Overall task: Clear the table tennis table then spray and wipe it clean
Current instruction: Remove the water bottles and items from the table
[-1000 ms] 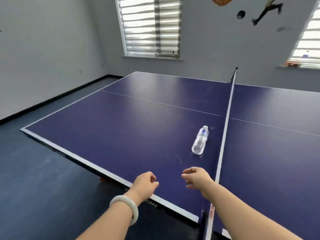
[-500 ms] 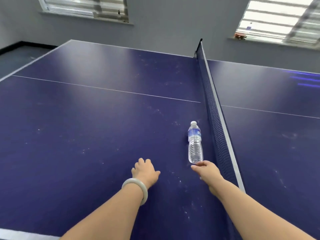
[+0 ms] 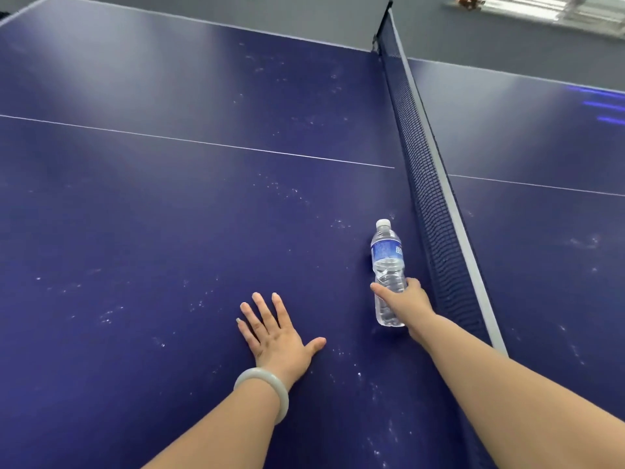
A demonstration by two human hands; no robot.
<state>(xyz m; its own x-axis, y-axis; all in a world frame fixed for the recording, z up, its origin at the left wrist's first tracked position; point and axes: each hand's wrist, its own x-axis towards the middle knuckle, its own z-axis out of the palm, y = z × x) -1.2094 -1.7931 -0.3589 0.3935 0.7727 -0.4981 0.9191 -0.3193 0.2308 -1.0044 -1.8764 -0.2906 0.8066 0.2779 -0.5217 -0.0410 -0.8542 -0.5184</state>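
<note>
The table tennis table (image 3: 169, 214) fills the view, its dark blue top flecked with pale marks, and the net (image 3: 436, 211) runs across it on the right. The left hand (image 3: 275, 336) lies flat on the top with fingers spread, holding nothing, a pale bangle (image 3: 267, 387) on its wrist. The right hand (image 3: 404, 302) closes round the lower body of a clear water bottle (image 3: 387, 262), which lies on its side on the table just beside the net, cap pointing away. The grip sits low, toward the base, so the bottle could well swing or slip as it is lifted. Dragged sideways, it could catch in the net mesh.
</note>
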